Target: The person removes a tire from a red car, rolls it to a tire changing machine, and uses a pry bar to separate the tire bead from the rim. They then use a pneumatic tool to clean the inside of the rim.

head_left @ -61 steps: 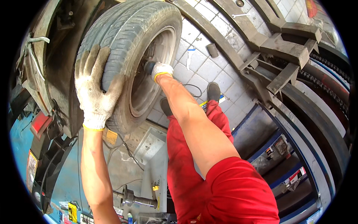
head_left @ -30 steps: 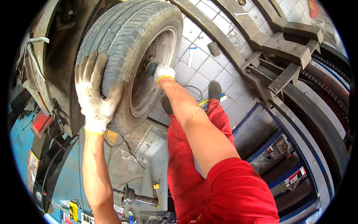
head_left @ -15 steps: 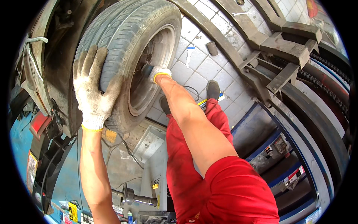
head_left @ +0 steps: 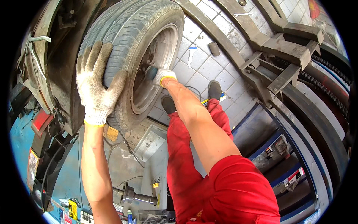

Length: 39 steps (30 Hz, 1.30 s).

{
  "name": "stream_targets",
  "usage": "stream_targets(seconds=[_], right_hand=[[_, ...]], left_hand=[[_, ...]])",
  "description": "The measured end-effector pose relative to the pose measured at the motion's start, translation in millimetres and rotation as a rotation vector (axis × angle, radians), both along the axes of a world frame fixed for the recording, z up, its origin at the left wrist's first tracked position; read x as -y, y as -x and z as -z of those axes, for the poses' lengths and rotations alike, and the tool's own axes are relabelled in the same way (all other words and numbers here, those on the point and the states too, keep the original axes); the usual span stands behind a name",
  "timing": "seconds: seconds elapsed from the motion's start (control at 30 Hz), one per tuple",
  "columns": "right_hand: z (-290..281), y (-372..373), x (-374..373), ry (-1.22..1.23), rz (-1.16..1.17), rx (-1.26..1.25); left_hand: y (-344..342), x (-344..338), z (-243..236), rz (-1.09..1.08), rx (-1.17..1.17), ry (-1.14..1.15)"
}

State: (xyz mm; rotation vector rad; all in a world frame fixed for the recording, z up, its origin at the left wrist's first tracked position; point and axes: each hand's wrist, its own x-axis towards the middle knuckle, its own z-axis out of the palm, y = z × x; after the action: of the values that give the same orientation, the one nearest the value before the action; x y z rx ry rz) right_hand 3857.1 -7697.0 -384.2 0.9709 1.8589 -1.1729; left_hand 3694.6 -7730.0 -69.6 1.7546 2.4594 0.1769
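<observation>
A large tyre [head_left: 128, 44] on a dusty metal rim [head_left: 172, 44] stands upright in front of me. My left hand [head_left: 96, 80], in a soiled white knit glove with a yellow cuff edge, lies on the tread with its fingers stretched out. My right hand [head_left: 164, 76], gloved alike, reaches into the hollow of the rim. It looks closed around a blue-grey rounded thing [head_left: 151, 72], whose kind I cannot make out. Most of the right fingers are hidden by the hand itself.
Beyond the wheel, a short metal cylinder [head_left: 213, 49] stands on white floor tiles. A wrench [head_left: 243, 14] lies on a steel lift beam [head_left: 261, 37]. Below the tyre are a grey machine with a metal shaft [head_left: 143, 199] and loose cables. Blue-edged shelves [head_left: 268, 145] stand right.
The wheel and both hands appear slightly further right in view. My right hand has turned a little inside the rim, showing more of the blue-grey thing. My left hand stays on the tread.
</observation>
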Motion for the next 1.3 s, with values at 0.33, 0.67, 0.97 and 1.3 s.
stream_targets(seconds=[0.33,0.67,0.97,1.3], right_hand=[[24.1,-3.3,-8.7,-0.018,0.139,-0.03],[16.9,2.3,15.9,0.15,-0.048,-0.073],[69.8,-2.8,21.9,0.144,0.128,-0.131],[1.2,-7.3,27.8,0.147,0.11,-0.032]], left_hand=[[1.8,-3.9,6.4,0.025,0.014,-0.097],[8.0,-4.4,7.3,0.048,0.013,-0.121],[7.8,-14.9,12.3,0.068,0.02,-0.142],[1.1,25.9,1.4,0.015,0.03,-0.052]])
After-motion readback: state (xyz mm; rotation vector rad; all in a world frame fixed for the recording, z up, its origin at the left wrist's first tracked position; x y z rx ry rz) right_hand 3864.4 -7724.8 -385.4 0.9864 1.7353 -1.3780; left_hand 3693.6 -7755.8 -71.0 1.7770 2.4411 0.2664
